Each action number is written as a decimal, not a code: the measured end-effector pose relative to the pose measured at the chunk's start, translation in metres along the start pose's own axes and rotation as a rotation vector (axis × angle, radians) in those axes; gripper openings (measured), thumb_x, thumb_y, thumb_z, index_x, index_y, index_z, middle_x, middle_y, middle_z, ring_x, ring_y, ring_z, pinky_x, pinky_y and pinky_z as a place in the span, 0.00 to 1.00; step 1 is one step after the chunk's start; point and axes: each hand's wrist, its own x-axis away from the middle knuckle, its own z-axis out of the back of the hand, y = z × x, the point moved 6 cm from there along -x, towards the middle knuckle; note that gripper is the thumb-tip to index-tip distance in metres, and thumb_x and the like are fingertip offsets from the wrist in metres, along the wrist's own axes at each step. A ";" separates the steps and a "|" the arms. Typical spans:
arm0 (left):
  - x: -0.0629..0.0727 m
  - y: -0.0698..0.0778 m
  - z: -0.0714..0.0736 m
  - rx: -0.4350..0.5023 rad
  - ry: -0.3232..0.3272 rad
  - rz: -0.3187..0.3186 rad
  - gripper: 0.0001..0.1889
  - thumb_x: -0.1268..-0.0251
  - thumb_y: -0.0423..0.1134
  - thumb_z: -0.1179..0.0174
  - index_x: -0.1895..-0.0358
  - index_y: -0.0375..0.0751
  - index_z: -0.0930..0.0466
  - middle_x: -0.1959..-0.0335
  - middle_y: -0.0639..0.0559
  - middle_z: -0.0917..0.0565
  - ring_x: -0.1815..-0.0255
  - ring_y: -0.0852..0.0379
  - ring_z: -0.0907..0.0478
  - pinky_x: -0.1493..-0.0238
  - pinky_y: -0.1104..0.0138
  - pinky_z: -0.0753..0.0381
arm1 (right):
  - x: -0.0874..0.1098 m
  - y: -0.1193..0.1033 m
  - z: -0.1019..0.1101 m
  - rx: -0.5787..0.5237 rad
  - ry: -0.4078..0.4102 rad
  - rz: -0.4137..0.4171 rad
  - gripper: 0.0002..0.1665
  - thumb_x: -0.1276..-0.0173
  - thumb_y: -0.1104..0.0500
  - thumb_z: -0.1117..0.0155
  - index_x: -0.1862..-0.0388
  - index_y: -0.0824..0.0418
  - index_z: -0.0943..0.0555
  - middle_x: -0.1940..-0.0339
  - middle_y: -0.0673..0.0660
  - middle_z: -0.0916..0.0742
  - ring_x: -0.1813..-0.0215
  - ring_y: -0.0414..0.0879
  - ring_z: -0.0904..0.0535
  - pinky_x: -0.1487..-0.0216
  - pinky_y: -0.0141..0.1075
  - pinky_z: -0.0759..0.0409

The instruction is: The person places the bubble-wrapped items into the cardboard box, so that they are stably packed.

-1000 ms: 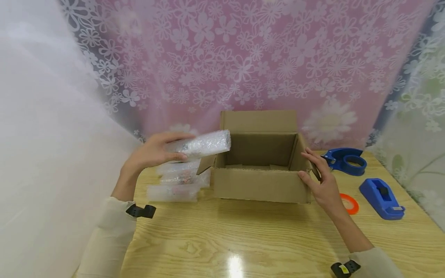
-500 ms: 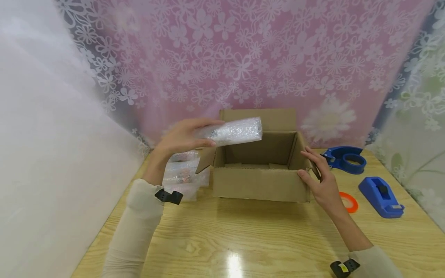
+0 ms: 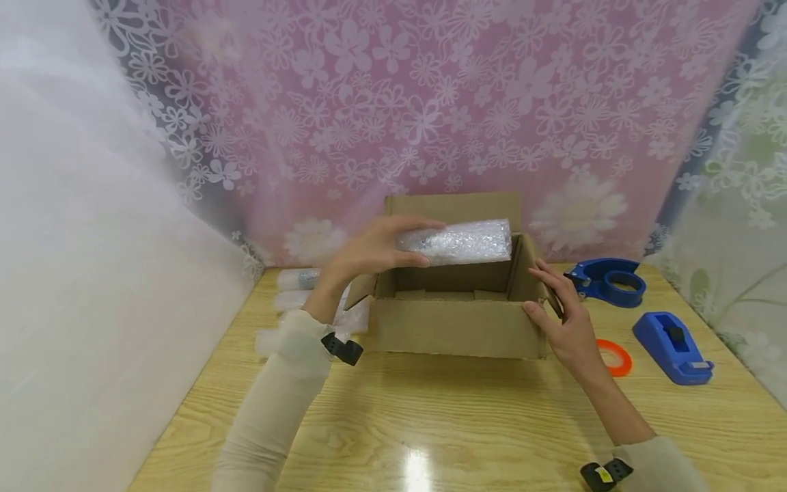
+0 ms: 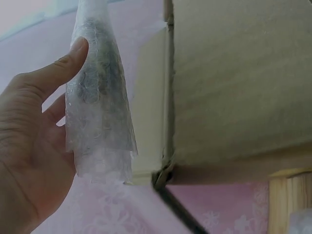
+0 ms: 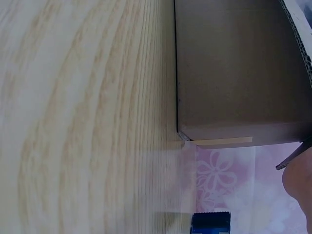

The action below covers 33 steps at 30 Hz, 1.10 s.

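My left hand [image 3: 371,249] grips one end of a bubble-wrapped bundle [image 3: 473,242] and holds it nearly level above the opening of a cardboard box [image 3: 458,329]. In the left wrist view the thumb lies across the wrap [image 4: 100,97]; something dark shows through, but its kind is unclear. The box stands with its top flaps apart, and the part of its floor in sight is bare. At the box's right side my right hand [image 3: 568,328] holds the wall and flap, thumb in front and fingers behind. Only a sliver of that hand [image 5: 300,183] enters the right wrist view.
Several more bubble-wrapped bundles [image 3: 295,279] lie left of the box, partly behind my left arm. To the right are a blue tape gun [image 3: 609,281], a blue tape dispenser [image 3: 673,348] and an orange tape roll [image 3: 622,359]. A floral curtain [image 3: 418,102] hangs behind the table.
My left hand has carried the wrapped bundle rightward, from beside the box's left edge to over its opening. My right hand has stayed on the box's right side.
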 end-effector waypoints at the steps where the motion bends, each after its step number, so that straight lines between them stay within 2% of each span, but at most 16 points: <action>1: -0.003 0.000 -0.004 -0.004 -0.009 0.004 0.33 0.35 0.53 0.28 0.27 0.59 0.24 0.29 0.66 0.23 0.27 0.64 0.30 0.25 0.62 0.32 | 0.000 0.000 0.000 -0.004 -0.001 0.002 0.36 0.27 0.73 0.36 0.22 0.59 0.30 0.17 0.54 0.35 0.17 0.42 0.43 0.25 0.22 0.40; 6: -0.014 -0.006 -0.020 -0.023 -0.031 0.023 0.33 0.36 0.53 0.27 0.27 0.58 0.24 0.29 0.64 0.23 0.26 0.62 0.30 0.25 0.62 0.32 | 0.002 -0.002 -0.001 -0.009 -0.002 0.001 0.36 0.27 0.73 0.36 0.22 0.59 0.29 0.17 0.54 0.35 0.17 0.42 0.43 0.26 0.22 0.39; 11: -0.017 -0.016 -0.033 -0.035 -0.049 0.076 0.33 0.36 0.53 0.27 0.27 0.59 0.24 0.29 0.65 0.23 0.26 0.63 0.30 0.25 0.61 0.32 | 0.002 -0.002 -0.002 -0.001 -0.007 -0.008 0.36 0.27 0.72 0.35 0.23 0.58 0.28 0.17 0.52 0.34 0.17 0.42 0.43 0.27 0.22 0.39; 19: -0.022 -0.025 -0.050 -0.030 -0.087 0.108 0.32 0.32 0.50 0.29 0.26 0.56 0.25 0.27 0.59 0.24 0.25 0.58 0.30 0.26 0.61 0.29 | 0.003 -0.002 0.001 0.012 0.000 -0.015 0.36 0.27 0.71 0.35 0.22 0.57 0.29 0.17 0.52 0.35 0.17 0.41 0.44 0.27 0.22 0.40; 27: -0.019 -0.041 -0.060 -0.035 -0.088 0.149 0.32 0.33 0.51 0.30 0.25 0.58 0.26 0.26 0.59 0.25 0.25 0.56 0.30 0.26 0.60 0.29 | 0.002 0.001 0.000 0.020 -0.002 -0.010 0.36 0.27 0.71 0.35 0.22 0.57 0.29 0.17 0.52 0.35 0.17 0.40 0.44 0.26 0.21 0.41; 33: -0.018 -0.048 -0.062 -0.032 -0.060 0.169 0.33 0.34 0.51 0.29 0.26 0.57 0.26 0.26 0.58 0.25 0.23 0.55 0.31 0.24 0.60 0.31 | 0.002 -0.001 0.000 0.009 0.004 -0.008 0.36 0.27 0.72 0.36 0.22 0.59 0.29 0.17 0.53 0.34 0.17 0.40 0.43 0.26 0.20 0.41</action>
